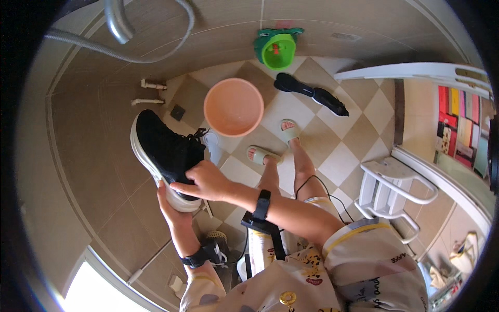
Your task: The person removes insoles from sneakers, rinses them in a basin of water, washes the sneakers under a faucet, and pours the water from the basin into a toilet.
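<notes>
A black sneaker [170,149] with a thick white sole is held up at the left, above the floor, its toe pointing away from me and its laces on the right side. My left hand [175,212] grips it from below at the heel end, against the sole. Across from the right comes my right hand [207,180], closed at the shoe's heel, its thumb lying along the sole edge. The curled fingers are partly hidden at the shoe's collar. Both wrists wear black straps.
On the checkered floor stand a peach basin [234,107] and a pair of black shoes [311,94]. A green frog-shaped potty [278,49] is at the far wall. A metal hose [119,53] hangs upper left. A white step rack [392,187] stands right.
</notes>
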### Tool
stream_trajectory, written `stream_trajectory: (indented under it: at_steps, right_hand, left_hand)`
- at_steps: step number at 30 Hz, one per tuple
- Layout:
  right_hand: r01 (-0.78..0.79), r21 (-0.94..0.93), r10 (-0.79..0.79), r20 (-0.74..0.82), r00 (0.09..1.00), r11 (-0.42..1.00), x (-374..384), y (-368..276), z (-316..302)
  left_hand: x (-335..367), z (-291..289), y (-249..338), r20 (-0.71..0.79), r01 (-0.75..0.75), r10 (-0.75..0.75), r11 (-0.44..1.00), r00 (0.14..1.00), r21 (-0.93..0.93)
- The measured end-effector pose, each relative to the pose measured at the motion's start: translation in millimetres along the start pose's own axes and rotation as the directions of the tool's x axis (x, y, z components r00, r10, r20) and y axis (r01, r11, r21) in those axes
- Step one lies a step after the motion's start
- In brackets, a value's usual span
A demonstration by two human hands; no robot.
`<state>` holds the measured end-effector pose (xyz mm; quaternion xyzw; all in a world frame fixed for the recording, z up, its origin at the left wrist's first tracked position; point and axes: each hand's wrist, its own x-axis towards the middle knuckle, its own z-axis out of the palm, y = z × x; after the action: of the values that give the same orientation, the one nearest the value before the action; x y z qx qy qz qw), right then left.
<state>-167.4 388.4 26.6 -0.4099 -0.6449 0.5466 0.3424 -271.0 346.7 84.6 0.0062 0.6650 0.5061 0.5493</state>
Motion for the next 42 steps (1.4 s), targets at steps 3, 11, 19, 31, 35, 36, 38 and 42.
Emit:
stream_trajectory:
  at_steps: [3, 11, 19, 31, 35, 36, 38, 42]
  right_hand:
    - [0.016, 0.018, -0.012, -0.197, 0.980, 1.000, -5.3, -0.3, 12.6]
    - [-0.046, 0.078, 0.055, -0.112, 0.992, 0.996, 4.1, 0.1, 8.6]
    - [-0.145, 0.109, 0.145, 0.008, 0.989, 0.983, 8.3, 3.7, 19.2]
    - [-0.039, -0.313, 0.151, 0.340, 0.928, 0.949, -22.5, 44.9, -16.5]
    - [0.047, -0.576, 0.198, 0.356, 0.913, 0.816, -55.3, 84.7, -43.9]
    - [0.043, -0.621, 0.225, 0.346, 0.911, 0.782, -67.5, 97.9, -52.2]
    - [-0.042, -0.675, 0.319, 0.292, 0.902, 0.736, -92.4, 115.4, -73.6]
    - [-0.319, -0.628, 0.518, 0.159, 0.840, 0.710, -144.0, 145.6, -156.1]
  left_hand:
    - [8.6, -9.0, -2.7, 0.061, -0.003, 0.003, 1.000, 0.998, 0.010]
    - [13.4, -26.1, -10.5, 0.184, 0.038, -0.033, 0.999, 0.982, -0.021]
    - [18.3, -23.3, -11.3, 0.062, 0.010, -0.013, 0.999, 0.998, 0.043]
    - [72.1, -63.5, -93.6, 0.383, 0.307, -0.291, 0.952, 0.877, 0.020]
    - [91.9, -72.5, -119.8, 0.174, 0.221, -0.313, 0.886, 0.934, 0.408]
    - [91.9, -71.0, -121.8, 0.183, 0.201, -0.300, 0.885, 0.936, 0.420]
    - [98.0, -76.7, -126.9, 0.182, 0.175, -0.276, 0.884, 0.944, 0.433]
    - [92.9, -49.0, -154.7, 0.160, 0.136, -0.249, 0.849, 0.955, 0.510]
